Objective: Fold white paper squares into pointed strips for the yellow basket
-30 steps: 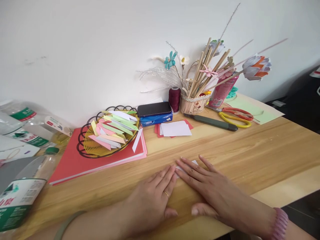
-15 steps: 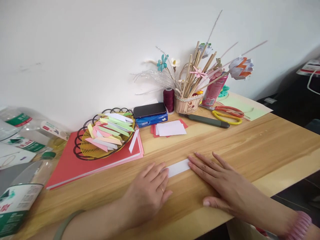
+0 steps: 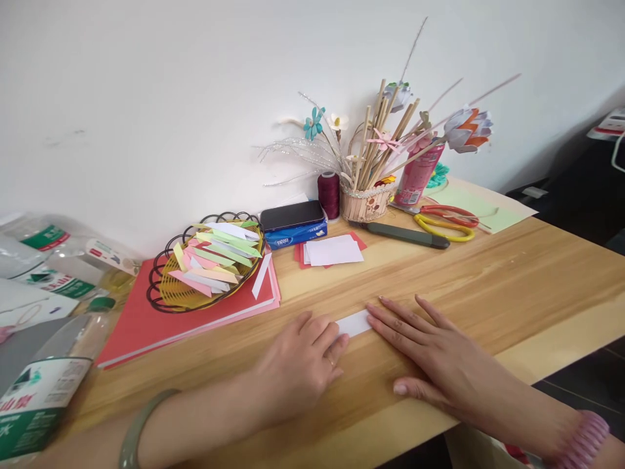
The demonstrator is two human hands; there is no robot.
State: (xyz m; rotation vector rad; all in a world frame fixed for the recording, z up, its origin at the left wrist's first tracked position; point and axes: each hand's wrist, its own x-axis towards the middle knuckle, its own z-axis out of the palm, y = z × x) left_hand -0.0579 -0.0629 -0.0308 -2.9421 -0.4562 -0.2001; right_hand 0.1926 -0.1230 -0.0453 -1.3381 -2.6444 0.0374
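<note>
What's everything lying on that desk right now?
paper strip: one, white, flat on desk between the hands
desk: one, light wood
basket: one, black wire, on red card, full of coloured folded strips
red card: a stack, left
phone: one, black, on blue tissue pack
paper squares: small pile, white over red
thread spool: one, maroon, by wall
stick pot: one, holding sticks, paper flowers
scissors: red and yellow, right
bottles: several, clear, far left
left hand: touching strip's left end
right hand: flat, at strip's right end

A home craft corner: a light wooden desk [image 3: 512, 273] against a white wall, with a black wire basket of folded coloured paper strips [image 3: 209, 264] centre left and yellow-and-red-handled scissors [image 3: 446, 220] upper right.
</note>
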